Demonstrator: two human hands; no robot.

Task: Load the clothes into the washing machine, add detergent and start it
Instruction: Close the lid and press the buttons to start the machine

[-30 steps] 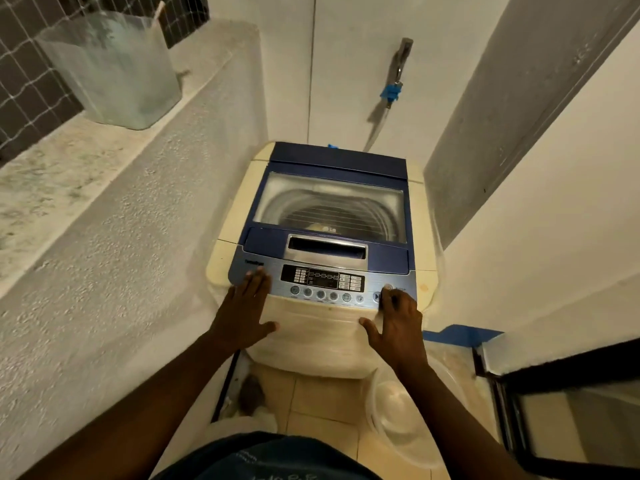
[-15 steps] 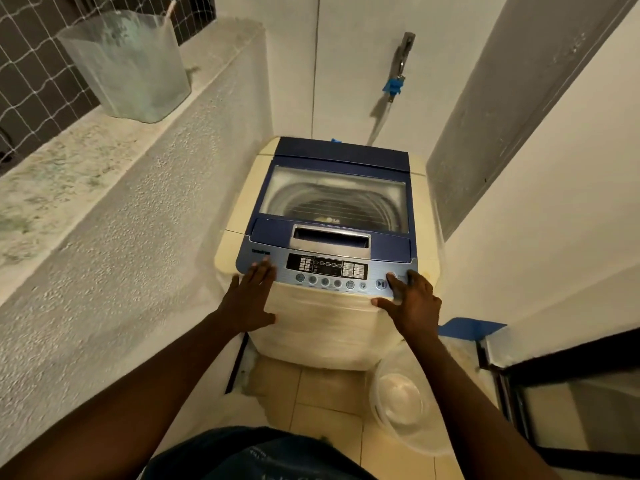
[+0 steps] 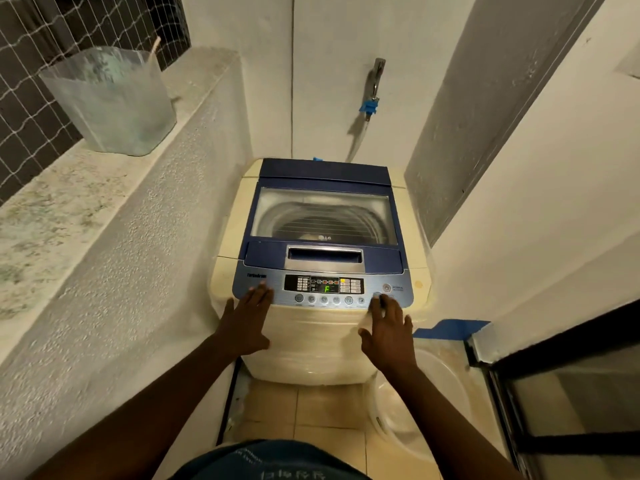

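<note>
Glowing now — display lit, hands unmoved on panel.

"LG" on washing machine lid glass; green "F" on control panel display.

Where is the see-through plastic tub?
The plastic tub stands on the ledge at upper left, beside the netted window, left of the washing machine.

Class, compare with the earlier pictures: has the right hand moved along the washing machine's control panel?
No. The right hand keeps a fingertip at the panel's right-end button, as before; only the camera shifted.
</note>
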